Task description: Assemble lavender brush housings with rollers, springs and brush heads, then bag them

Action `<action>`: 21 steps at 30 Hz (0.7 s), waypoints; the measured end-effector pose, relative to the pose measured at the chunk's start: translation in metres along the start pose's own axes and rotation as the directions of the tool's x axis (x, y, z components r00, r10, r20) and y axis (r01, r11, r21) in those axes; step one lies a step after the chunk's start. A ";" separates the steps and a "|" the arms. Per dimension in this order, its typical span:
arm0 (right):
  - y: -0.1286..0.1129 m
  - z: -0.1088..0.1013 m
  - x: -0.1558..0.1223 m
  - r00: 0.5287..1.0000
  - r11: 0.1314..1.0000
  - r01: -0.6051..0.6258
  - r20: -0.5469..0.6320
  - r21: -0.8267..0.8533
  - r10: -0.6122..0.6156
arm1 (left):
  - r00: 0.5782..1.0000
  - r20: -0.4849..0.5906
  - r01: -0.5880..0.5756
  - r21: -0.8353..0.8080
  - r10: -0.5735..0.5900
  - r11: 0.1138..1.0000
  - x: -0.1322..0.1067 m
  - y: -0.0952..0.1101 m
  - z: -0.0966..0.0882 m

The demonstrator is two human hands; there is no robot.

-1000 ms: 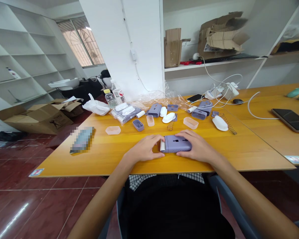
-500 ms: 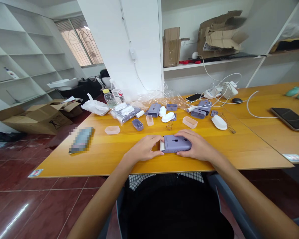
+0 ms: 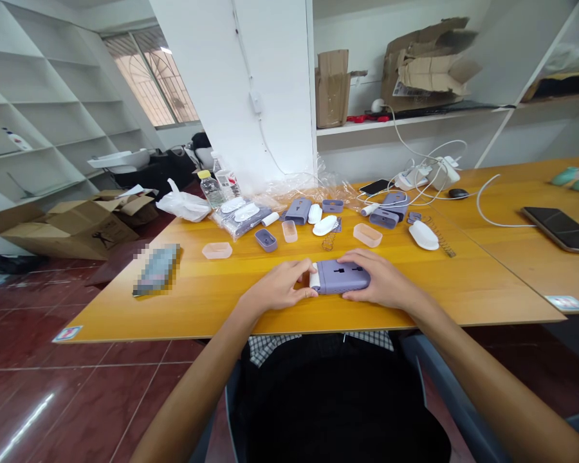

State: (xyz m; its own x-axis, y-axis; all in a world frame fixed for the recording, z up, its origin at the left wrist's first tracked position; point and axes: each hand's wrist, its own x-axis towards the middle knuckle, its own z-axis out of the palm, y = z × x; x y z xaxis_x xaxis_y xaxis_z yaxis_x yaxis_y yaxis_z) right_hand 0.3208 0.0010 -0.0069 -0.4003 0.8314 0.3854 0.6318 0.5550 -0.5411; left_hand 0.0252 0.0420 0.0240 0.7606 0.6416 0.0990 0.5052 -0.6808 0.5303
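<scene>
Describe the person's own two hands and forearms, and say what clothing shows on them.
The left hand and right hand are bare: no gloves, rings, watch or bracelet show, and the forearms carry no sleeves. Below them show a black-and-white checked shirt and a plain black garment.

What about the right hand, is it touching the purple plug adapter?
Touching. The head view shows the right hand resting on the purple plug adapter, with its fingers over the far edge and its thumb against the near side.
</scene>
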 end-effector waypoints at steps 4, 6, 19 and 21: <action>0.001 0.001 0.000 1.000 1.000 0.006 -0.007 -0.014 -0.006 | 1.000 0.002 0.008 -0.015 -0.008 1.000 0.001 -0.001 0.000; 0.002 0.002 0.000 1.000 1.000 0.007 -0.011 -0.021 -0.007 | 1.000 -0.002 0.007 -0.023 -0.007 1.000 0.001 -0.001 0.001; 0.001 0.000 0.001 1.000 1.000 -0.005 -0.004 -0.024 0.004 | 1.000 0.002 -0.017 0.000 0.017 1.000 0.005 -0.001 0.001; 0.001 -0.001 0.001 1.000 1.000 -0.006 -0.001 -0.022 0.006 | 1.000 0.001 0.004 0.027 -0.004 1.000 0.004 0.000 0.002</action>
State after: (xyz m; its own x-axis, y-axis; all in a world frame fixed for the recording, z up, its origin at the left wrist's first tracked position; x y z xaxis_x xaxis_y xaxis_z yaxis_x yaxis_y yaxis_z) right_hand 0.3214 0.0021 -0.0064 -0.3958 0.8348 0.3826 0.6486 0.5491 -0.5271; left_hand 0.0290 0.0443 0.0224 0.7590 0.6440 0.0961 0.5189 -0.6874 0.5081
